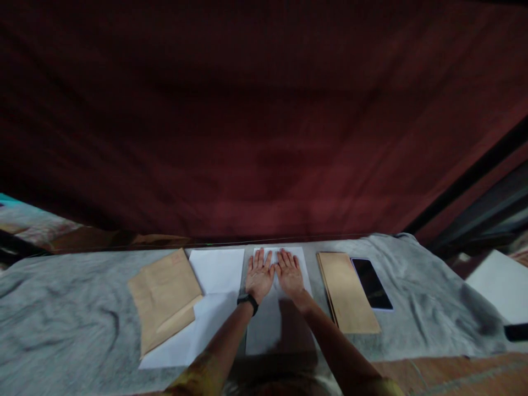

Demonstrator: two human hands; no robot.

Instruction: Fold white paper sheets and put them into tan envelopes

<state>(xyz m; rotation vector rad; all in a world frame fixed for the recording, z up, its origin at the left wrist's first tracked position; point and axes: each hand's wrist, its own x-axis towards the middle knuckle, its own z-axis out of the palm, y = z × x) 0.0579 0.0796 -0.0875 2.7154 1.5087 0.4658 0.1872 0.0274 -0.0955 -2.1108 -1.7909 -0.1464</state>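
Note:
Flat on a white sheet of paper (268, 324) rest both my hands, side by side near its far end. My left hand (259, 275), with a black band on the wrist, has its fingers stretched out. My right hand (290, 276) also lies with fingers extended, its thumb close to the left one. Neither hand grips anything. To the left, brown envelopes (169, 297) overlap another white sheet (218, 269) that shows a crease across it. On the right sits a stack of brown envelopes (350, 297).
A smartphone (372, 283) with a dark screen lies right of the envelope stack. Grey cloth (82, 308) covers the work surface. Behind it hangs a dark red curtain (264, 137). A white object (501, 286) stands at the far right.

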